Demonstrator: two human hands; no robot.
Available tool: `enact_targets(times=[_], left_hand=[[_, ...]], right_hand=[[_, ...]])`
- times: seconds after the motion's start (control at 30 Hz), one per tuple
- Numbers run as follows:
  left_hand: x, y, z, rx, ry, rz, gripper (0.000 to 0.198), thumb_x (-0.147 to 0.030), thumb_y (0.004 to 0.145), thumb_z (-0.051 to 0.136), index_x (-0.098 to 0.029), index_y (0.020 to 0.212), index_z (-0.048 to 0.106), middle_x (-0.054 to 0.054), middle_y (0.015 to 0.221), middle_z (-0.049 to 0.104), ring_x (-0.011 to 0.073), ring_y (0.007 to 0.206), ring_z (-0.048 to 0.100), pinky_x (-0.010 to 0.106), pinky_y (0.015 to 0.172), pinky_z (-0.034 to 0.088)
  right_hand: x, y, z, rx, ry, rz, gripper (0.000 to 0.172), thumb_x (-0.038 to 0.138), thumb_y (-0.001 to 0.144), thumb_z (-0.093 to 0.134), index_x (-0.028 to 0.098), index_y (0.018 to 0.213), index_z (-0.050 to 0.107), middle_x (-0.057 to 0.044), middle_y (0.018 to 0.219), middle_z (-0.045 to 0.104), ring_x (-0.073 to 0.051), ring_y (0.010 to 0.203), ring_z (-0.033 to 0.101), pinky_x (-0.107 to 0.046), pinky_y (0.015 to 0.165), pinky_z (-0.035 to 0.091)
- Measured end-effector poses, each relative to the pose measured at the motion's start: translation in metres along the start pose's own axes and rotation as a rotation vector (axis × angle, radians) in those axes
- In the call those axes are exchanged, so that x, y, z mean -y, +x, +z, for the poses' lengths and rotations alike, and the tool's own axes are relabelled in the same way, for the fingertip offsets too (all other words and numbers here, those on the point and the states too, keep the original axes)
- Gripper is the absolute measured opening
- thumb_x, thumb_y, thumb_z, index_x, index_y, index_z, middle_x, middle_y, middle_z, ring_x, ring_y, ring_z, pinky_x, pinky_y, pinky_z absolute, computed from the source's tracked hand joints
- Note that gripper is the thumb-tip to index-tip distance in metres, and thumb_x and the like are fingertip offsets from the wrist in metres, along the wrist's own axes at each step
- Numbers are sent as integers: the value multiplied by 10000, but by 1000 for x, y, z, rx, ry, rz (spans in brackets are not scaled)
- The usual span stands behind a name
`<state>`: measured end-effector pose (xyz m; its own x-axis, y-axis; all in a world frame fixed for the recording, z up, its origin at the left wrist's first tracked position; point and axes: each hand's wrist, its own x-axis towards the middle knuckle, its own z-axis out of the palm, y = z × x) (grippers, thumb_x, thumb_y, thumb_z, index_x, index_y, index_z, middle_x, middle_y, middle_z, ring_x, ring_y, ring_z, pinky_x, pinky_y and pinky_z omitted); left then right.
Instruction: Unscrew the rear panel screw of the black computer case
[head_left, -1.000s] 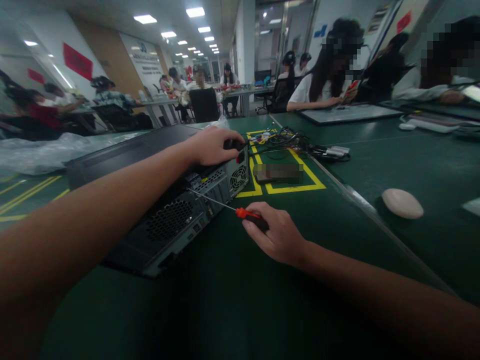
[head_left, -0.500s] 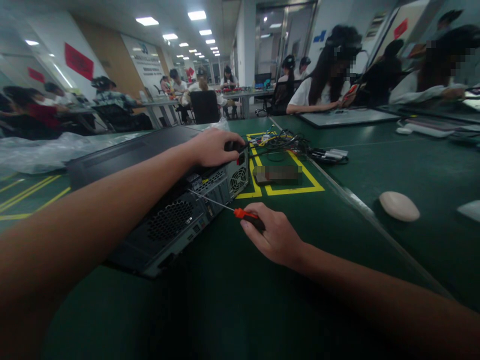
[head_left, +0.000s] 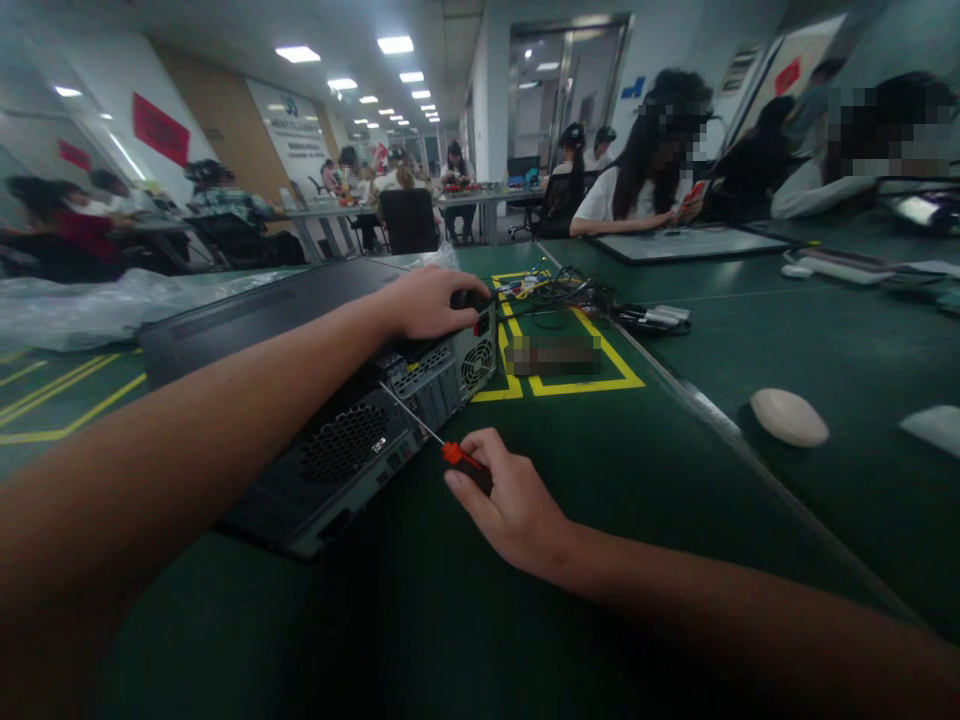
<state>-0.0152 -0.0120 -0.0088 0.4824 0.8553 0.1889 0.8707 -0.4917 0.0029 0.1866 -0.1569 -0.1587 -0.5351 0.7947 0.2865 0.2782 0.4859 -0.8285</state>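
Observation:
A black computer case (head_left: 274, 312) lies on the green table, its grey rear side with ports and vents turned towards the right. My left hand (head_left: 431, 305) grips the case's far top edge near a round fan grille, with the fingers bent over the edge. In my right hand (head_left: 517, 510) is an orange and black screwdriver (head_left: 459, 460), wrapped by the fingers at its handle. Its thin shaft slants up and left, and the tip meets the rear of the case below my left forearm. Whether a screw sits at the tip is too small to tell.
Behind the case on the right lies a tangle of cables (head_left: 570, 288). A blurred-out flat object (head_left: 555, 356) lies inside yellow tape lines. A pale rounded object (head_left: 789, 417) stands right, clear plastic wrap (head_left: 135, 305) left. Across the table a person works at a flat panel (head_left: 690, 243).
My right hand has moved left and down, and the screwdriver's handle now points more steeply downward. The tip stays at nearly the same spot on the case. My left hand keeps its place.

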Motion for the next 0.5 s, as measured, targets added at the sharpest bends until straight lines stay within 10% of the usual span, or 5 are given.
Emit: enact_targets(times=[0.5], left_hand=[[-1, -1, -2, -2, 9, -15, 642, -485, 936, 581, -237, 1503, 753, 134, 1055, 781, 302, 969, 703, 469, 965, 509]], right_hand=[[-2, 0, 4, -59, 118, -15, 110, 302, 1035, 641, 243, 1001, 554, 42, 755, 607, -166, 647, 582, -307, 638, 422]])
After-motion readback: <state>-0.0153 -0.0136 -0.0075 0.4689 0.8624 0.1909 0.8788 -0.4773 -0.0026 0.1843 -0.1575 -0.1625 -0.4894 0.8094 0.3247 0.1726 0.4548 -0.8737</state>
